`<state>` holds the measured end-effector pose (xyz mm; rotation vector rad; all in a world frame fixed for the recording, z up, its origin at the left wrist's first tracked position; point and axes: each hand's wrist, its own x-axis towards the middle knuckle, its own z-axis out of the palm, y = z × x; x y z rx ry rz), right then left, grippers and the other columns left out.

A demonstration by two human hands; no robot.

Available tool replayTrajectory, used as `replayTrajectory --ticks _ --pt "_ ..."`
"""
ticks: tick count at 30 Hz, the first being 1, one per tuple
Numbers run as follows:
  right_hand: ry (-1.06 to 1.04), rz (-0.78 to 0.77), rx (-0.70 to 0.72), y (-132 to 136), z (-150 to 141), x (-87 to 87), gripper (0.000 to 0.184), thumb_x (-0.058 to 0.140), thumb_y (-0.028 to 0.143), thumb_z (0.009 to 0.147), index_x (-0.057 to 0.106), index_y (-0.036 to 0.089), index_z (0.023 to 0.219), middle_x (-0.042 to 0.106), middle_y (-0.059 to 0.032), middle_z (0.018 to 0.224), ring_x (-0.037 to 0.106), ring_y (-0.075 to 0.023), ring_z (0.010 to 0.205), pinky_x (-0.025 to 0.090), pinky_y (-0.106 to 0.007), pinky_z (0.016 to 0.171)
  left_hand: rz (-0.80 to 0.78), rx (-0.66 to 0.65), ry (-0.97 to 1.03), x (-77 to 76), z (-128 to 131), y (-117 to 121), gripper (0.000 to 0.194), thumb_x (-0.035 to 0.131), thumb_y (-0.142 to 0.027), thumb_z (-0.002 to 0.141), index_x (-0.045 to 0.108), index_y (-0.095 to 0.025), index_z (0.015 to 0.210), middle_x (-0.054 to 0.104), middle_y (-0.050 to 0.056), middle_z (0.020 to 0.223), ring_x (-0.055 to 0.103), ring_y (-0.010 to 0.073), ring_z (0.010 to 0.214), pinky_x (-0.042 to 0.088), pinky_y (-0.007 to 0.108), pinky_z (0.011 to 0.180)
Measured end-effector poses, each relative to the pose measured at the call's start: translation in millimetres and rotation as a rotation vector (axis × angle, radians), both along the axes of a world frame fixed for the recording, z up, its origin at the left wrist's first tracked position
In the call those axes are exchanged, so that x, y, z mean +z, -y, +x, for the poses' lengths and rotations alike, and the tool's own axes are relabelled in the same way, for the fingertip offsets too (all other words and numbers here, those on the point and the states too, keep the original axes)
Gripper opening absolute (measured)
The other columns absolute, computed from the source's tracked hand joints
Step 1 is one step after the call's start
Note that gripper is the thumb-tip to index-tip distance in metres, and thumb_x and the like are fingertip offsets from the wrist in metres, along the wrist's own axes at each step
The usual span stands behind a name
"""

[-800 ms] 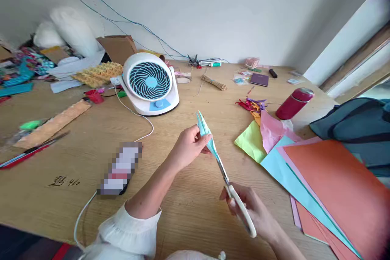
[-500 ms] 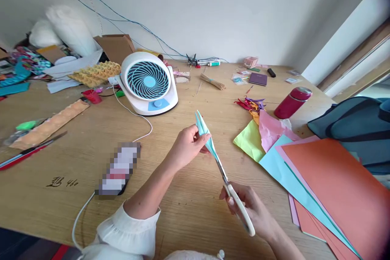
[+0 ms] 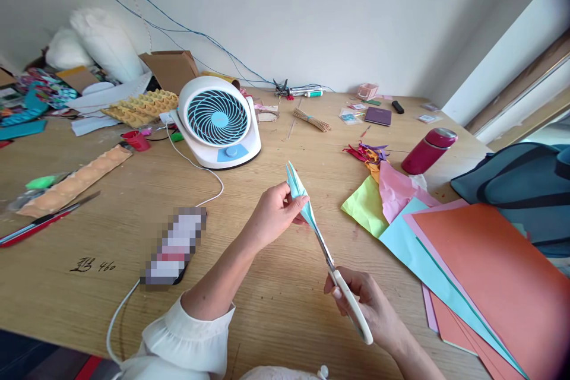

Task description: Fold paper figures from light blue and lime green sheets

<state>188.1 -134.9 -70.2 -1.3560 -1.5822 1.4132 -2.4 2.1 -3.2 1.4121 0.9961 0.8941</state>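
Note:
A folded piece of light blue paper [image 3: 295, 183] is pinched in my left hand [image 3: 276, 209], its narrow pointed ends sticking up past the fingers. My right hand [image 3: 363, 297] grips white-handled scissors [image 3: 351, 303] by the handles. Their metal blades reach up to the lower end of the paper, just below my left fingers. The blades look nearly closed; whether paper lies between them is too small to tell. Both hands are held above the wooden table [image 3: 276, 332].
Coloured paper sheets [image 3: 494, 249] and a crumpled green piece [image 3: 367, 208] lie to the right, near a red flask [image 3: 428, 151] and a blue bag [image 3: 512, 184]. A phone [image 3: 173, 246] with a white cable lies left, below a fan [image 3: 218, 122]. A knife [image 3: 84, 199] lies farther left.
The hands, paper and scissors keep almost the same position. The whole view has shifted very slightly.

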Motion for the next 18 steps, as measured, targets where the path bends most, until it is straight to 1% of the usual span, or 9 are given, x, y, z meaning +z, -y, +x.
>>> replayTrajectory --ticks 9,15,18 --pt "0.01 -0.004 -0.013 0.9 0.3 -0.6 0.043 0.052 0.055 0.091 0.054 0.017 0.072 0.046 0.0009 0.065 0.04 -0.0113 0.058 0.032 -0.025 0.053 0.009 -0.011 0.004 0.1 -0.3 0.3 0.022 0.067 -0.036 0.083 0.058 -0.015 0.083 0.066 -0.001 0.072 0.071 0.0153 0.063 0.06 0.025 0.058" --pt "-0.031 -0.008 -0.021 1.1 -1.8 -2.2 0.045 0.051 0.058 0.09 0.057 0.016 0.075 0.047 0.0011 0.064 0.041 -0.011 0.057 0.032 -0.024 0.052 0.012 -0.02 -0.005 2.1 -1.6 1.1 0.023 0.066 -0.036 0.083 0.057 -0.015 0.083 0.066 -0.001 0.071 0.071 0.0143 0.063 0.059 0.023 0.057" --pt "-0.036 0.002 -0.019 0.7 -2.8 -0.4 0.046 0.051 0.058 0.091 0.06 0.015 0.078 0.05 0.0 0.067 0.043 -0.0111 0.058 0.034 -0.024 0.053 0.006 -0.04 -0.012 2.9 -0.9 2.5 0.023 0.066 -0.036 0.083 0.058 -0.015 0.083 0.066 -0.001 0.072 0.071 0.0143 0.064 0.06 0.024 0.059"
